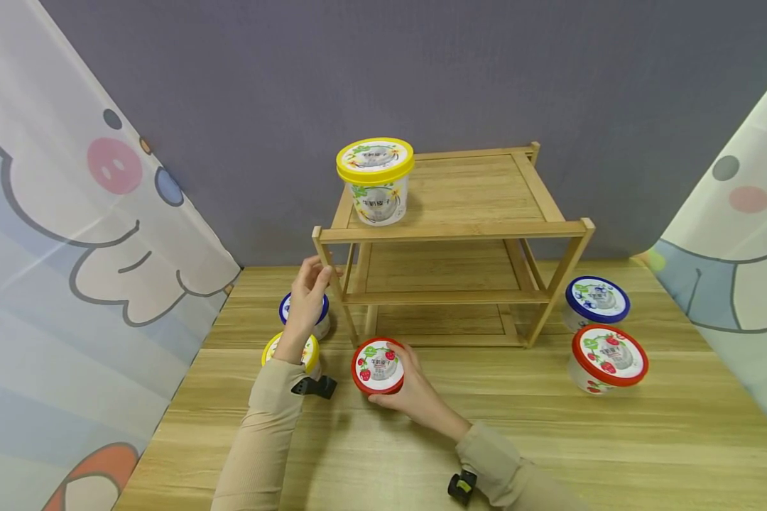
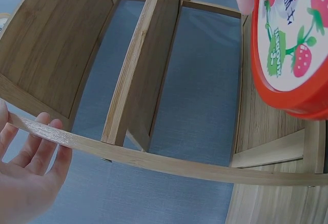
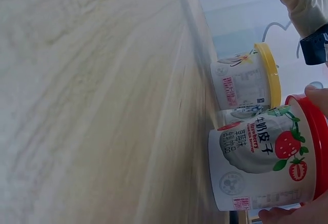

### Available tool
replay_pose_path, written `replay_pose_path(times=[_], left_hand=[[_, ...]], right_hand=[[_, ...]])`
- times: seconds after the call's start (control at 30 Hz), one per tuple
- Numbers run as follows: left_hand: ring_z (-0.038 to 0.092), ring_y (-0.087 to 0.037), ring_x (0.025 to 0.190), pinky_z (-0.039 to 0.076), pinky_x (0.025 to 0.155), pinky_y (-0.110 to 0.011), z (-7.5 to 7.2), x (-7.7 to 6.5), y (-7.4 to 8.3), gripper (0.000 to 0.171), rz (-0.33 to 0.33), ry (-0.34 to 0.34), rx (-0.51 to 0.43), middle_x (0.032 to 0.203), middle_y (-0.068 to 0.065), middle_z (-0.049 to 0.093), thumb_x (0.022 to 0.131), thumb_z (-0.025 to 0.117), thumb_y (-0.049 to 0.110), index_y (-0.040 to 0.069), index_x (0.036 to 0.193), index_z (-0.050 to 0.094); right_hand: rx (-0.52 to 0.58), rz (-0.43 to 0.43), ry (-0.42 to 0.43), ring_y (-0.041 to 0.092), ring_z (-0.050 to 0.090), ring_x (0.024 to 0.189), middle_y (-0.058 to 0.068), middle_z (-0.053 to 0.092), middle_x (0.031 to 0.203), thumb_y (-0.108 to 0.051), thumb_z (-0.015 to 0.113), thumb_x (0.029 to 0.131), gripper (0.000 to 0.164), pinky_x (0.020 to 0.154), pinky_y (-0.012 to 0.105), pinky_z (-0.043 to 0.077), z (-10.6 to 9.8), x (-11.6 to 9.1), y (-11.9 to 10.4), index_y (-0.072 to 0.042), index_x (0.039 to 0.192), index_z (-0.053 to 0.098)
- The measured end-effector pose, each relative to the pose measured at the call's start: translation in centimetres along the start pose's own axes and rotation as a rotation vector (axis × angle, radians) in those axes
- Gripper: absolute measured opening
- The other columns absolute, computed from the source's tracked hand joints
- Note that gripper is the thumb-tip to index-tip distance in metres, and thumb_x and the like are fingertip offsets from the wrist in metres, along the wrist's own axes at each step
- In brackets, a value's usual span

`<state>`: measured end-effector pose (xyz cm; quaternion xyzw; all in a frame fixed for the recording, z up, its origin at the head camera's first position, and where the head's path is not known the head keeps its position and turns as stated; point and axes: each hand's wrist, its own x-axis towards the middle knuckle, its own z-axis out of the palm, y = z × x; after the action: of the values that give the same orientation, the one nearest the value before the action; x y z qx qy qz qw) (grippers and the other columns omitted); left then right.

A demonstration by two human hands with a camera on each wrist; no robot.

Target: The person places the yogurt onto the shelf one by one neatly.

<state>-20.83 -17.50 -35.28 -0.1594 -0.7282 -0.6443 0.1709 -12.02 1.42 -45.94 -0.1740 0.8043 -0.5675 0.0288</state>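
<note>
My left hand holds the left front post of a wooden three-tier shelf rack. In the left wrist view, its fingers curl around that post. Below the rack's front left corner, my right hand grips a red-lidded strawberry tub by its lid. The right wrist view shows the tub upright by the tabletop; whether its base touches the wood I cannot tell. Partly hidden under my left arm are a yellow-lidded tub and a blue-lidded tub.
Another yellow-lidded tub stands on the top shelf at the left. Right of the rack, a blue-lidded tub and a second red-lidded tub stand on the wooden table. A grey wall panel rises behind the rack.
</note>
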Motion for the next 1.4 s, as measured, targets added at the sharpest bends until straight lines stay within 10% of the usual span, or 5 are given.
replay_pose_path(times=[0.27,1.4], left_hand=[[0.053,-0.013,0.092,0.036,0.082,-0.030,0.0,-0.1,0.2,0.028,-0.015,-0.003,0.000,0.099,-0.030,0.053,0.094,0.044,0.017,0.003,0.118,0.047],[0.054,-0.009,0.090,0.037,0.080,-0.028,0.1,0.0,0.3,0.027,-0.011,0.012,0.020,0.096,-0.027,0.055,0.094,0.041,0.010,-0.003,0.117,0.045]], right_hand=[[-0.009,0.014,0.000,0.036,0.041,0.112,0.024,0.022,0.135,-0.023,0.082,0.060,0.088,0.087,0.049,0.036,0.2,0.1,0.2,-0.013,0.132,0.033],[-0.033,-0.029,0.069,0.032,0.046,0.105,0.017,0.033,0.125,-0.017,0.084,0.056,0.088,0.082,0.046,0.041,-0.9,0.2,-0.5,-0.014,0.130,0.037]])
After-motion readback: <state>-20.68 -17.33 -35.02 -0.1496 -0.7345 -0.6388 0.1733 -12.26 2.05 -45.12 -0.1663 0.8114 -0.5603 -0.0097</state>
